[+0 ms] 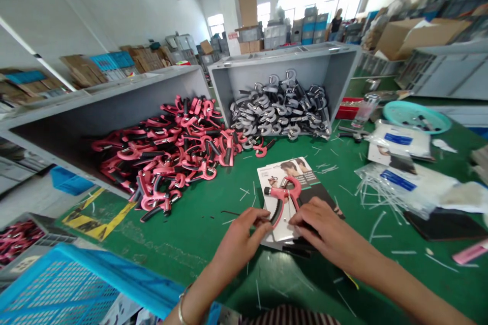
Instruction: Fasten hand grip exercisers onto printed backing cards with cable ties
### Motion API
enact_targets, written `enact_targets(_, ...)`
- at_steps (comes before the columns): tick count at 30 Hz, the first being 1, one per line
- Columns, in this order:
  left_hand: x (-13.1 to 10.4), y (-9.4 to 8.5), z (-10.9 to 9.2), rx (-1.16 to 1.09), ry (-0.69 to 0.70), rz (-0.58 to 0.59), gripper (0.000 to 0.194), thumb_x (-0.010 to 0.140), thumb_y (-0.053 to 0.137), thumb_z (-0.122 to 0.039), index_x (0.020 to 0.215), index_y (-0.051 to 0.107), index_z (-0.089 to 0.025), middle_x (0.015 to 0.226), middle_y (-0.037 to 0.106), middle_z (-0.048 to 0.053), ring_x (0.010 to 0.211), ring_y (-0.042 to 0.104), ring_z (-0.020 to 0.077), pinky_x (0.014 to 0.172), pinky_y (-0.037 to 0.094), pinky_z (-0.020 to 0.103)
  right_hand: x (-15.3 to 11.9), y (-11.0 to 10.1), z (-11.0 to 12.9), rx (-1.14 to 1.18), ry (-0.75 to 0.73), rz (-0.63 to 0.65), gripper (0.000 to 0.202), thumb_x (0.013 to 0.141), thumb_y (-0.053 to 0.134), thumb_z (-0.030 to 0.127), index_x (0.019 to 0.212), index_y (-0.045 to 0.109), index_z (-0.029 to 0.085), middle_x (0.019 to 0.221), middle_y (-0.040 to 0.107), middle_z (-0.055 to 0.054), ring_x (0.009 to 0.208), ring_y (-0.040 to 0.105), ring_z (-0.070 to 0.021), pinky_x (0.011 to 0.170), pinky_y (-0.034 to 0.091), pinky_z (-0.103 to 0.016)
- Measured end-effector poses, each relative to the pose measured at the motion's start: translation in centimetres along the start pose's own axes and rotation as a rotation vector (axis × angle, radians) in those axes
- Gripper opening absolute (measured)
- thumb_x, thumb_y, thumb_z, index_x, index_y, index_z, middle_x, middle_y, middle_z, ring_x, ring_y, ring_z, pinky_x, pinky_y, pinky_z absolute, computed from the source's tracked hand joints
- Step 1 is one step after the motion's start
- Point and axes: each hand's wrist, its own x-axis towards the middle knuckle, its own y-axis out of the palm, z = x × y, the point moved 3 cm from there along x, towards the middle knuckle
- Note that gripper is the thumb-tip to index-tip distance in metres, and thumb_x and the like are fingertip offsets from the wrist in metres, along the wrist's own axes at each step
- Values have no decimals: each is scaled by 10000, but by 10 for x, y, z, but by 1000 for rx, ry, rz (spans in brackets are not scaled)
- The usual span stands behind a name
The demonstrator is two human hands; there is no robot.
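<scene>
A pink and black hand grip strengthener [281,194] lies on a printed backing card [316,190] in front of me, its curved end pointing away. My left hand [244,233] has its fingers closed at the lower end of the left handle. On the other side, my right hand [320,226] curls its fingers round the right handle, whose lower part they hide. A thin white strip, perhaps a tie, shows between the two handles. Under the near edge of the card there seem to be more cards.
Tipped grey crates spill pink grip strengtheners [186,137] and grey grip strengtheners [278,109] onto the green table [206,238]. Right of the card lie white plastic ties [375,193], plastic bags [396,183] and a turquoise tray [396,109]. A blue basket [72,279] stands at lower left.
</scene>
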Motion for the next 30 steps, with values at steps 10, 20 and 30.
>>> enact_targets(10, 14, 15, -10, -146, 109, -230, 133, 917, 617, -170, 1031, 675, -204, 974, 714, 37, 921, 649, 173, 862, 493, 300, 5, -1, -11, 108, 138, -128, 100, 958, 548, 266, 956, 647, 257, 917, 653, -39, 876, 583, -231, 766, 472, -375)
enact_targets(20, 15, 24, -11, -333, 27, -237, 79, 865, 671, -132, 872, 707, -202, 861, 700, 12, 836, 639, 151, 791, 484, 255, 7, -6, -3, -216, -72, 3, 205, 993, 458, 217, 863, 617, 213, 830, 631, -66, 812, 522, -241, 720, 416, -385)
enact_targets(30, 16, 18, -14, -326, 21, -203, 75, 865, 678, -134, 881, 710, -200, 869, 697, 3, 840, 641, 144, 798, 477, 252, 12, -7, 1, -222, -86, 2, 204, 999, 463, 242, 872, 619, 209, 870, 638, -71, 850, 526, -246, 751, 428, -389)
